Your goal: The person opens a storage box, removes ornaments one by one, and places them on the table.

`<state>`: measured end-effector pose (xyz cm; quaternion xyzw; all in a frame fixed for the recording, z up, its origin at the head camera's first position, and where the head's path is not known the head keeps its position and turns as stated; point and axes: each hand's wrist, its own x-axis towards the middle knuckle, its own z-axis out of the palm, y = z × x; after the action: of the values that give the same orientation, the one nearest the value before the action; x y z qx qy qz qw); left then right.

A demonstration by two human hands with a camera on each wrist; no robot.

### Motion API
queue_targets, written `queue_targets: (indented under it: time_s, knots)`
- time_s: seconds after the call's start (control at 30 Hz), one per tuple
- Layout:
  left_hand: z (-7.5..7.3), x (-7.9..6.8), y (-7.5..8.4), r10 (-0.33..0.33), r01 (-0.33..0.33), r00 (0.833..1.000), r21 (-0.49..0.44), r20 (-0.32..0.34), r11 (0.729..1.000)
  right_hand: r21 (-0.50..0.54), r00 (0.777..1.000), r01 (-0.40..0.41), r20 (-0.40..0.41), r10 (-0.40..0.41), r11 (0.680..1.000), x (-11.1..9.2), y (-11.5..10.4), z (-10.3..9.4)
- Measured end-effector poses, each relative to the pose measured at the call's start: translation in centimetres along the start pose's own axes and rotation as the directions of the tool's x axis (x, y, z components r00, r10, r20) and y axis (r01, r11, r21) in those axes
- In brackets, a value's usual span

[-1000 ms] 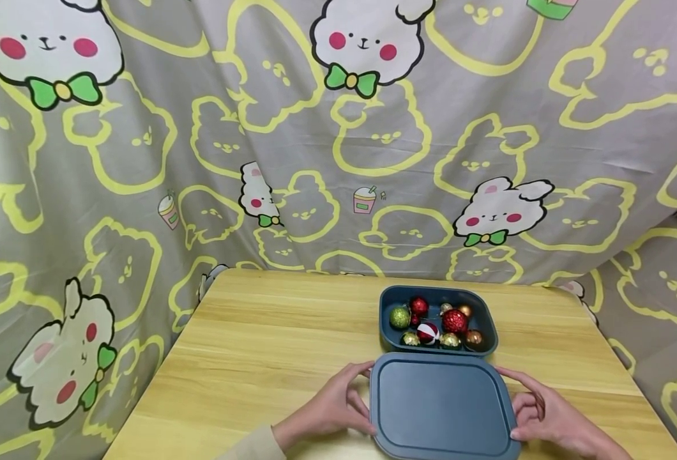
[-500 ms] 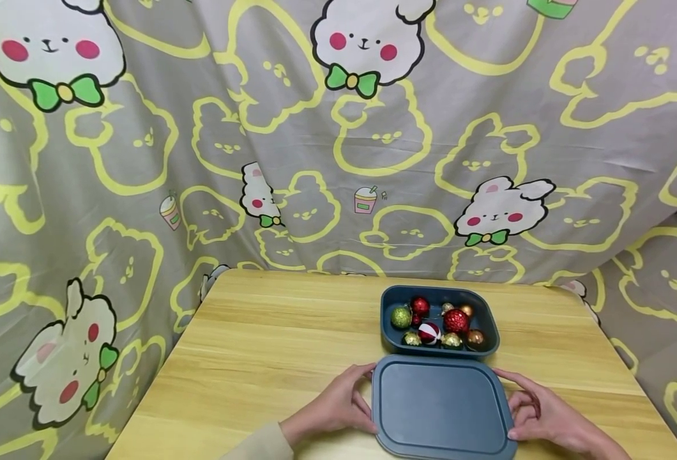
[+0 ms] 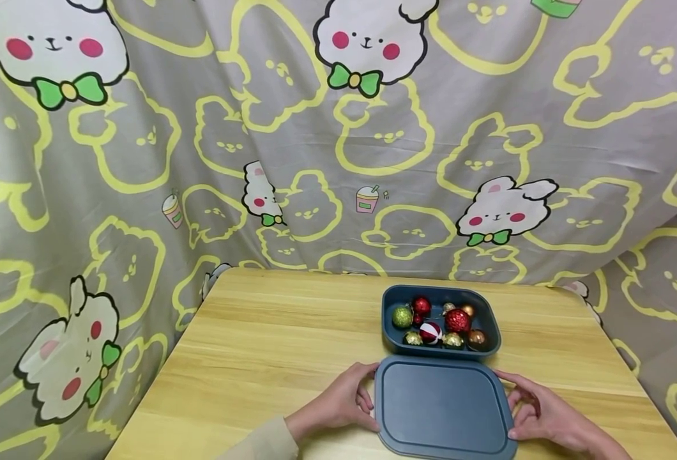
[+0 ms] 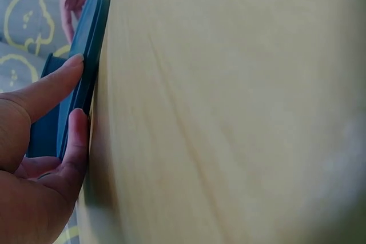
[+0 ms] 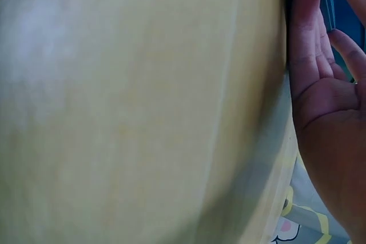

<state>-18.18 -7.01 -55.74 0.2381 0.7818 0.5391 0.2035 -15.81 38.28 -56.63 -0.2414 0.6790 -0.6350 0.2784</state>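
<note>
A dark blue rectangular lid (image 3: pixel 444 409) with a raised rim lies flat, top side up, just in front of a matching dark blue box (image 3: pixel 437 295). My left hand (image 3: pixel 338 402) grips its left edge, the thumb at the near corner and a finger at the far one. On the opposite edge my right hand (image 3: pixel 545 415) holds it likewise. From the left wrist, the left hand (image 4: pixel 43 147) pinches the lid (image 4: pixel 94 44) close above the tabletop; contact with the table is unclear. The right wrist view shows my right hand's (image 5: pixel 326 90) fingers along the lid's side.
Several Christmas baubles sit in the box, among them a green one (image 3: pixel 402 316), a large red one (image 3: pixel 458 321) and a striped one (image 3: pixel 430 332). The wooden table (image 3: pixel 269 326) meets a patterned curtain (image 3: pixel 304 140) behind and at both sides.
The lid looks slightly smaller and its far edge sits a little lower in the head view. Both hands keep their hold. Box and baubles stay put; the view shifts slightly.
</note>
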Motion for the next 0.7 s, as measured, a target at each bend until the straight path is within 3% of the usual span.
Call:
queue_targets:
  time_s: [0.2, 0.7]
  knots:
    - [-0.01, 0.0, 0.01, -0.007, 0.007, 1.0, -0.001, 0.007, 1.0, -0.07, 0.999, 0.002, -0.044, -0.005, 0.998, 0.11, -0.09, 0.05]
    - [0.19, -0.02, -0.11, 0.005, -0.005, 1.0, 0.0, 0.018, 1.0, -0.06, 0.999, -0.032, -0.039, 0.029, 0.998, 0.02, 0.13, 0.02]
